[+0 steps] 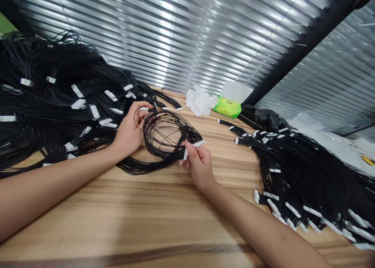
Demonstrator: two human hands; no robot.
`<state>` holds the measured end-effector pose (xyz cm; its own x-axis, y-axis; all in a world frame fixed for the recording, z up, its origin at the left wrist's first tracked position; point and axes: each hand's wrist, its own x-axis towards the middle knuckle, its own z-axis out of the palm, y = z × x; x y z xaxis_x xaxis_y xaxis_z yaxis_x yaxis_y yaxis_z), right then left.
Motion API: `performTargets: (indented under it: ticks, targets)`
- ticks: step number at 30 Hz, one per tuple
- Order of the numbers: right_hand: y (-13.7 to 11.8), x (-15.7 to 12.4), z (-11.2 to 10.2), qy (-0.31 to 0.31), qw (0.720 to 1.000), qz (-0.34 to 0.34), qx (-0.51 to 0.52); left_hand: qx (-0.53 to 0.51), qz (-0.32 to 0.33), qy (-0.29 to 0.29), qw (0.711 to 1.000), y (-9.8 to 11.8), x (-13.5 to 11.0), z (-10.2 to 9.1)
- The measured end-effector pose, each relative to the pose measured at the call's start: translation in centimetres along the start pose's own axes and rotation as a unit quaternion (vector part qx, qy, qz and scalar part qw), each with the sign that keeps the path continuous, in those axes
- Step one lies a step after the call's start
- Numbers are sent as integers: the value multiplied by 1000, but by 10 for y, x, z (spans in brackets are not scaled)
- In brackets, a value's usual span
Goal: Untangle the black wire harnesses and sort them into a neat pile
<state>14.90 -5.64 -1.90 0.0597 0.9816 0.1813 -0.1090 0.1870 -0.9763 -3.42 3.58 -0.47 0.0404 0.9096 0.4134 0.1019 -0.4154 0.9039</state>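
Observation:
A coiled black wire harness (164, 137) with white connectors lies looped on the wooden table (140, 205) between my hands. My left hand (130, 129) is closed on the left side of the coil, fingers curled round the wires near a small white connector. My right hand (199, 162) pinches the coil's right end, where a white connector (198, 143) sticks out above my fingers.
A big tangled heap of black harnesses (52, 96) fills the left. A second pile (307, 178) lies in a row at the right. White tissues (199, 100), a green tissue pack (227, 107) and a black glove (263, 119) sit at the back by window blinds.

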Motion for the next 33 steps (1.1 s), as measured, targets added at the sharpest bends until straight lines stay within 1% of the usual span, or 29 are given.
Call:
performTargets:
  ticks: [2,4,7,11,15,17,19,22,24,27,29,31,33]
  targets:
    - [1,-1,-1,-31,1000,6,-3,-54,15,9,998,-1,3,1]
    - [2,0,-2,-38,999,12,-4,-105,2,30,994,0,5,1]
    - [3,2,-2,-25,1000,16,-7,-168,-27,56,984,5,7,2]
    - [6,6,-2,0,1000,21,-1,-207,-59,64,974,9,6,2]
    - [8,8,-2,9,1000,21,-2,-256,-93,82,959,6,6,2]
    - [8,7,-2,8,1000,15,-14,-260,-98,85,957,3,6,2]
    - [7,7,-2,9,1000,10,-23,-228,-85,77,967,0,5,2]
    - [6,9,-2,29,999,10,-18,-146,-54,56,986,-3,2,4]
    - [5,11,-2,47,999,12,-9,-104,-19,38,994,-3,0,5]
    - [5,15,-3,71,997,21,14,-55,44,8,997,3,-5,8]
    - [5,16,-4,83,996,25,25,-19,79,-12,997,9,-11,9]
    - [5,17,-4,87,996,25,26,50,130,-51,989,15,-16,10]
    - [5,16,-4,78,997,22,19,150,201,-116,961,19,-21,9]
